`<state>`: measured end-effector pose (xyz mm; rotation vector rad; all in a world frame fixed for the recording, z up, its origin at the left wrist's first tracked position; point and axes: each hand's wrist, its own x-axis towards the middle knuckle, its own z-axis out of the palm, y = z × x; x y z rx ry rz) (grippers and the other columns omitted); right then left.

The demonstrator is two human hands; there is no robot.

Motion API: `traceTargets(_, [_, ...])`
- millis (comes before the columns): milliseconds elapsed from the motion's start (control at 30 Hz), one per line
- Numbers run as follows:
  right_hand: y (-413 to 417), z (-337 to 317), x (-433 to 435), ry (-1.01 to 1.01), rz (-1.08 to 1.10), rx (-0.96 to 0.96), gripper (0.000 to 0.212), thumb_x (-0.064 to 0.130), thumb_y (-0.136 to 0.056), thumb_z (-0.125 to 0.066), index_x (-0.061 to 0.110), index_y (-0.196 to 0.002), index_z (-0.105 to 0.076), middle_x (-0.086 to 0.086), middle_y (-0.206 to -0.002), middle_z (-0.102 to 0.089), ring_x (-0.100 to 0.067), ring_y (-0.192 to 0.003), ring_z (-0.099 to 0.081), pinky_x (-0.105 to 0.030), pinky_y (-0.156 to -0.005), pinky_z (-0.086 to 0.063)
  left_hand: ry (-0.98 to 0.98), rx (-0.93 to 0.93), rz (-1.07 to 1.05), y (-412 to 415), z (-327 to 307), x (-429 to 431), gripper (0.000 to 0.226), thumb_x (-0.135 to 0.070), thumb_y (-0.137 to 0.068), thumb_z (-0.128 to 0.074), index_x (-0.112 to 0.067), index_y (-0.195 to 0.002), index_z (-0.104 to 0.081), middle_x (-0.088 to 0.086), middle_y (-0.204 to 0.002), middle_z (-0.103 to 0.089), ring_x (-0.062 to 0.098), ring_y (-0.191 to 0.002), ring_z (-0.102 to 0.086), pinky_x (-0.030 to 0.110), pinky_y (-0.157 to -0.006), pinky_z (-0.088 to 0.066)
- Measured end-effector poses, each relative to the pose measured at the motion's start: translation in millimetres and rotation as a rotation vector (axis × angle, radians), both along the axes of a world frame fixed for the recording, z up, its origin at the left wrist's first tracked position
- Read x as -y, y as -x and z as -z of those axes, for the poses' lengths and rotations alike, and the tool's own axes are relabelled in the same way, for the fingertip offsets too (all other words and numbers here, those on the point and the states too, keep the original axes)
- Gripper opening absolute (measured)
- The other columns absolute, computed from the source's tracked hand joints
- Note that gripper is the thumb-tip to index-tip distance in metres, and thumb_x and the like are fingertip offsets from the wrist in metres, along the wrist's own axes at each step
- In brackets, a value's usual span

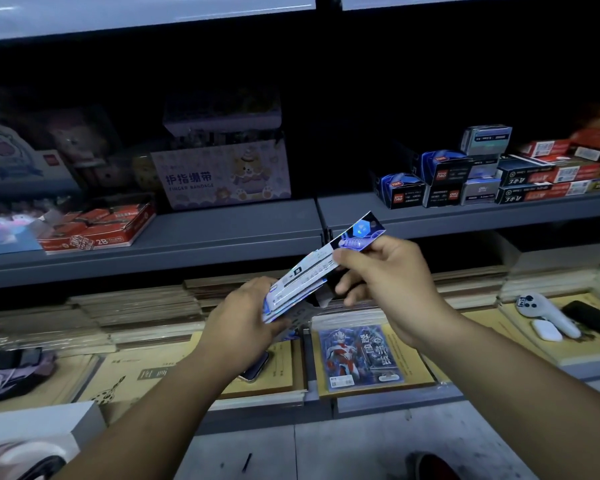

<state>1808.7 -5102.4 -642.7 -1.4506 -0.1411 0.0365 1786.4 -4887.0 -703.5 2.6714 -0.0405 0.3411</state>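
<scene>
Right hand (392, 282) pinches the top pack (359, 233) btwn thumb & forefinger near its far-right end, other fingers curled below. That pack is tilted, shiny blue end up & to the right, its low end lying on the stack of packs (284, 308). Left hand (243, 317) grips the stack from the left, fingers curled round it. Both hands are in the air in front of the shelves, w/ the stack above the lower shelf. Just below it lies a blue hero-print pack (361, 355) on tan sketchbooks (136, 375). A phone (255, 370) peeks out under the left wrist. Far right sits a white earbud case (547, 330). On the middle shelf (239, 230): finger-bandage box (222, 174) at centre, red 2B box (97, 232) to the left, small dark boxes (442, 183) to the right.
</scene>
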Motion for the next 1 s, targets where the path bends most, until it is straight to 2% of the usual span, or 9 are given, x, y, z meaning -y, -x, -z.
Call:
traceTargets(133, [-7, -8, 10, -0.123, 0.222, 0.032, 0.005, 0.005, -0.096, -0.065, 0.005, -0.09, -0.065, -0.005, -0.054, -0.064, -0.021, -0.047, -0.06, -0.033, -0.052, -0.055, 0.098, -0.007, 0.002, -3, 2, -8, 0.048, -0.034, -0.082, -0.085, -0.03, -0.123, -0.062, -0.01, -0.112, -0.065, 0.014, -0.099, -0.061, 0.031, -0.082, -0.05])
traceTargets(300, [-14, -14, 26, -0.256, 0.393, 0.083, 0.005, 0.005, -0.096, -0.062, 0.005, -0.091, -0.061, -0.005, -0.054, -0.06, -0.019, -0.046, -0.062, -0.026, -0.046, -0.053, 0.403, -0.082, -0.028, 0, 1, -16, 0.045, -0.025, -0.081, -0.087, -0.029, -0.12, -0.064, -0.013, -0.107, -0.073, 0.005, -0.096, -0.069, 0.031, -0.084, -0.057])
traceTargets(433, [-11, -16, 25, -0.319, 0.362, 0.047, 0.006, 0.004, -0.098, -0.058, 0.003, -0.092, -0.058, -0.006, -0.059, -0.059, -0.018, -0.046, -0.06, -0.026, -0.044, -0.052, 0.573, -0.114, -0.014, 4, -5, -15, 0.044, -0.023, -0.08, -0.087, -0.028, -0.119, -0.067, -0.01, -0.106, -0.077, 0.01, -0.096, -0.074, 0.037, -0.085, -0.061])
traceTargets(600, [-5, -12, 16, -0.149, 0.308, 0.114, 0.009, 0.004, -0.096, -0.06, 0.005, -0.087, -0.06, -0.012, -0.071, -0.056, -0.018, -0.047, -0.058, -0.031, -0.044, -0.052, 0.725, -0.122, 0.058, 11, -16, -6, 0.044, -0.016, -0.08, -0.087, -0.027, -0.119, -0.068, -0.008, -0.106, -0.079, 0.012, -0.096, -0.076, 0.037, -0.087, -0.062])
traceTargets(733, [-4, -5, 13, 0.005, 0.228, 0.149, 0.011, 0.006, -0.095, -0.063, 0.013, -0.086, -0.065, -0.008, -0.06, -0.061, -0.024, -0.046, -0.059, -0.039, -0.049, -0.055, 0.719, -0.133, 0.107, 13, -18, -3, 0.046, -0.016, -0.081, -0.086, -0.026, -0.121, -0.067, -0.008, -0.11, -0.078, 0.011, -0.099, -0.076, 0.037, -0.089, -0.061])
traceTargets(800, [-5, 1, 11, 0.161, 0.161, 0.168, 0.008, 0.012, -0.095, -0.065, 0.016, -0.089, -0.067, -0.008, -0.056, -0.063, -0.025, -0.043, -0.058, -0.044, -0.052, -0.054, 0.704, -0.129, 0.123, 14, -19, -2, 0.047, -0.016, -0.081, -0.086, -0.028, -0.122, -0.066, -0.01, -0.111, -0.078, 0.01, -0.1, -0.076, 0.037, -0.089, -0.061])
traceTargets(900, [-7, 9, 10, 0.425, 0.002, 0.201, 0.007, 0.018, -0.092, -0.073, 0.022, -0.097, -0.07, 0.004, -0.056, -0.062, -0.009, -0.043, -0.052, -0.029, -0.046, -0.045, 0.693, -0.128, 0.132, 14, -18, -1, 0.046, -0.018, -0.08, -0.086, -0.029, -0.12, -0.067, -0.009, -0.11, -0.078, 0.01, -0.099, -0.076, 0.039, -0.089, -0.062])
traceTargets(933, [-7, 11, 9, 0.509, -0.048, 0.211, 0.012, 0.021, -0.09, -0.075, 0.023, -0.101, -0.069, 0.006, -0.062, -0.062, -0.002, -0.043, -0.048, -0.021, -0.046, -0.041, 0.687, -0.13, 0.131, 14, -18, -1, 0.046, -0.018, -0.08, -0.086, -0.03, -0.12, -0.067, -0.009, -0.11, -0.078, 0.011, -0.099, -0.076, 0.041, -0.09, -0.062])
traceTargets(1000, [-8, 13, 8, 0.594, -0.069, 0.232, 0.023, 0.028, -0.089, -0.078, 0.024, -0.108, -0.065, 0.002, -0.078, -0.062, 0.001, -0.047, -0.048, -0.015, -0.048, -0.038, 0.667, -0.131, 0.133, 13, -16, -1, 0.047, -0.019, -0.08, -0.087, -0.031, -0.12, -0.067, -0.008, -0.11, -0.078, 0.011, -0.099, -0.075, 0.043, -0.09, -0.062])
